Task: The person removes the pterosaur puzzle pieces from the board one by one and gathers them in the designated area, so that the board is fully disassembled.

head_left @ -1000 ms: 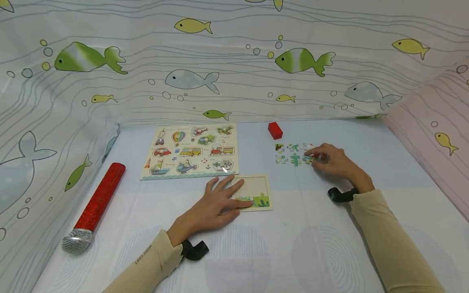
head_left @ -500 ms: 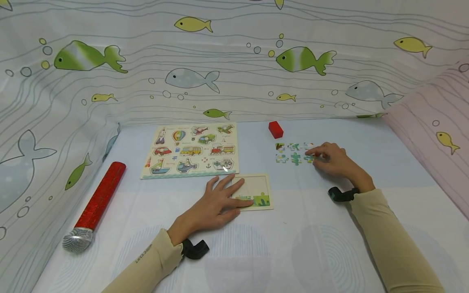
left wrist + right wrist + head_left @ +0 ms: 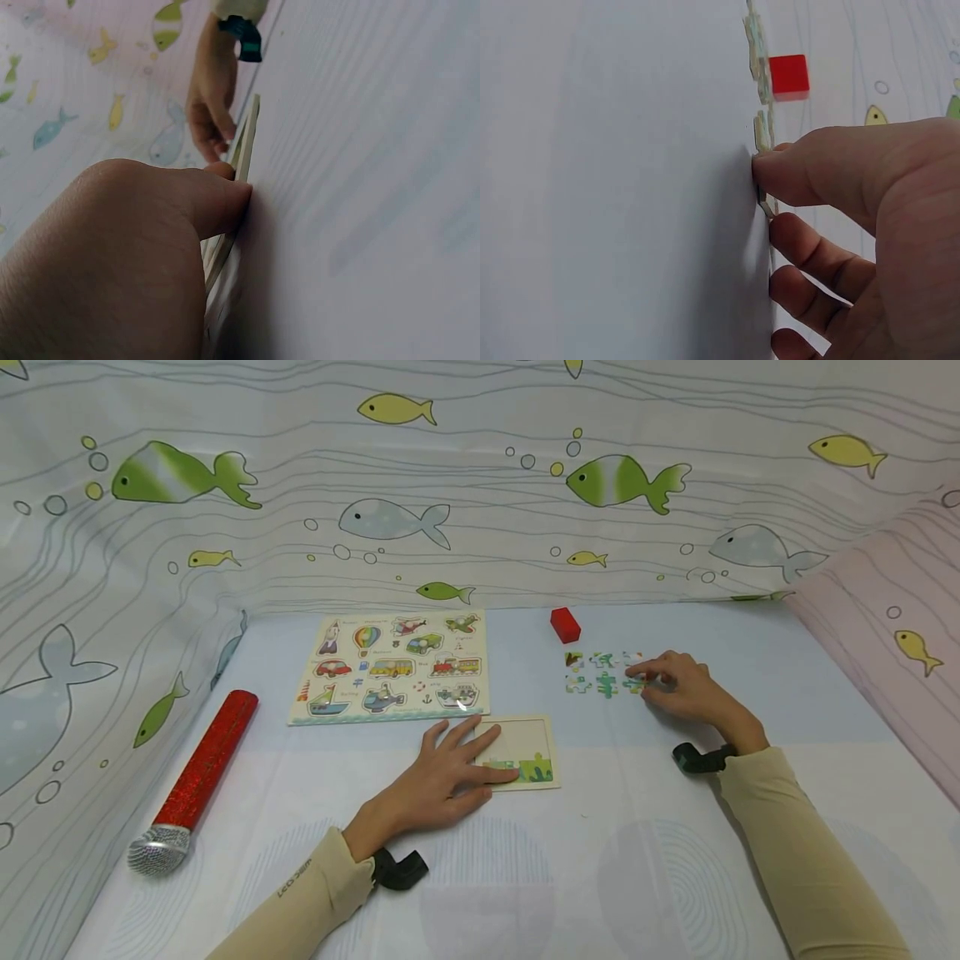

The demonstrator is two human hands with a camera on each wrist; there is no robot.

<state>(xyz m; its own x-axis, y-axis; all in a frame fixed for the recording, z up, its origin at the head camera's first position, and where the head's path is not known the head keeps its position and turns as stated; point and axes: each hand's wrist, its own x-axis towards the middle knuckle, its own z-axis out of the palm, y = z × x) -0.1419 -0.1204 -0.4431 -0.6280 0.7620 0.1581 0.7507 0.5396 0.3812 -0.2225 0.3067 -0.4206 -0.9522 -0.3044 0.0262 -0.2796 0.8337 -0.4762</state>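
Observation:
My left hand (image 3: pixel 435 781) lies with spread, straight fingers over a small wooden puzzle frame (image 3: pixel 555 756); its thumb touches the frame's near edge in the left wrist view. Green jigsaw pieces (image 3: pixel 536 768) fill the bottom of the frame, partly covered by a finger. To the right, loose jigsaw pieces (image 3: pixel 605 683) lie in two rows. My right hand (image 3: pixel 686 689) is at the right end of these rows, thumb and forefinger pinching a jigsaw piece (image 3: pixel 764 202) that stays low at the table. The fingers partly hide that piece in the head view.
A vehicle puzzle board (image 3: pixel 390 668) lies behind my left hand. Behind the loose pieces sits a red block (image 3: pixel 566 625). At the far left is a red microphone (image 3: pixel 198 768) with a silver head. Fish-patterned cloth (image 3: pixel 480 485) rises behind the table.

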